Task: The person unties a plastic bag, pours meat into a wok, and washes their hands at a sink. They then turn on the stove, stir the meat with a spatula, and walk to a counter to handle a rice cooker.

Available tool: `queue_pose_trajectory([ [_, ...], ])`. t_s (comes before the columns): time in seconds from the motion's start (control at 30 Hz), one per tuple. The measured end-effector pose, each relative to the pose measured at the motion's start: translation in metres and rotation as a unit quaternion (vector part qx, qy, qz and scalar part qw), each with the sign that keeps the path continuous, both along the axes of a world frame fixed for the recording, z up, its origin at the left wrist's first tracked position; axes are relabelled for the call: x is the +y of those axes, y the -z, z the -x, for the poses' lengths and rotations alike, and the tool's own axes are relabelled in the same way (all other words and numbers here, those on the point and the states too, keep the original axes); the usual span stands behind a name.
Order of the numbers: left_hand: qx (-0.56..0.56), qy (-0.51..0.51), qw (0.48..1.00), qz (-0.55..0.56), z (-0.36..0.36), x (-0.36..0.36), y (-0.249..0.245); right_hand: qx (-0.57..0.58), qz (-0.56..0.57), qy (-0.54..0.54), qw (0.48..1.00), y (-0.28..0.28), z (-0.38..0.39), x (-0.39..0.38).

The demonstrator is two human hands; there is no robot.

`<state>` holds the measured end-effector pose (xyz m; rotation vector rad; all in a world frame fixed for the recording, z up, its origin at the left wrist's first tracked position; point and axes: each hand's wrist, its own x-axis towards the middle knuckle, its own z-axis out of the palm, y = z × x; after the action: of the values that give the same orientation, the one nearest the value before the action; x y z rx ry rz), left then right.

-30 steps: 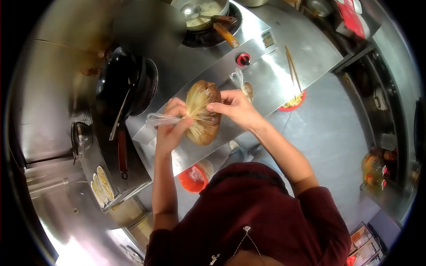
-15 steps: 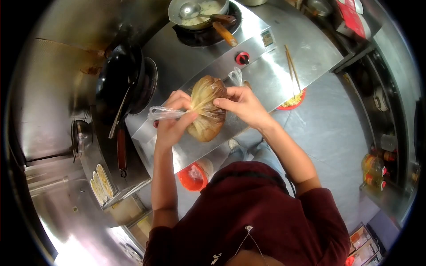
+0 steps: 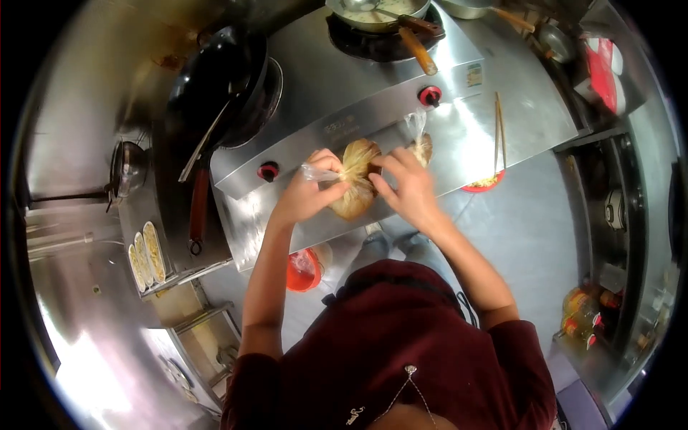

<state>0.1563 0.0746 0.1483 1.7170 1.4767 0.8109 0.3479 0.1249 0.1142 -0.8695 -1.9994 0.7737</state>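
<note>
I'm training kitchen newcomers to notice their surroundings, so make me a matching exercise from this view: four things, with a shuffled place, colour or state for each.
Things:
1. Larger filled bag
2. Black wok
3. Chopsticks
4. Bucket

Descriptions:
A. Lower ends at the red bowl
B. Gathered neck pinched by the left hand
C. Orange-red, below the metal counter
D. Metal utensil across its rim

Pairs: 1-B, 2-D, 3-A, 4-C
</note>
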Motion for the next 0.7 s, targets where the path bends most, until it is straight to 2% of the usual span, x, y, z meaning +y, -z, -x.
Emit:
queue_pose_trajectory([
  [0.03,0.001,-0.002,1.000,0.007,0.003,-0.002,0.007,0.019,0.027,-0.043,0.999,0.007,0.004,0.000],
  [0.13,-0.027,-0.032,0.999,0.032,0.009,-0.008,0.031,0.022,0.045,-0.083,0.995,0.018,0.017,-0.007],
  [0.23,-0.068,-0.104,0.989,0.083,0.009,-0.014,0.043,0.015,0.004,-0.045,0.999,0.025,0.030,-0.013],
  [0.33,-0.075,-0.172,0.981,0.041,0.009,-0.019,0.060,0.005,-0.030,-0.037,0.999,0.025,0.042,-0.019],
  [0.37,-0.095,-0.172,0.978,0.074,0.008,-0.019,0.059,0.000,-0.038,-0.035,0.999,0.025,0.045,-0.021],
  [0.53,-0.143,-0.206,0.966,0.058,-0.009,-0.016,0.050,-0.058,-0.043,0.016,0.997,0.021,0.050,-0.020],
  [0.7,-0.117,-0.222,0.966,0.052,-0.017,-0.015,0.050,-0.057,-0.051,0.042,0.996,0.029,0.051,-0.009],
])
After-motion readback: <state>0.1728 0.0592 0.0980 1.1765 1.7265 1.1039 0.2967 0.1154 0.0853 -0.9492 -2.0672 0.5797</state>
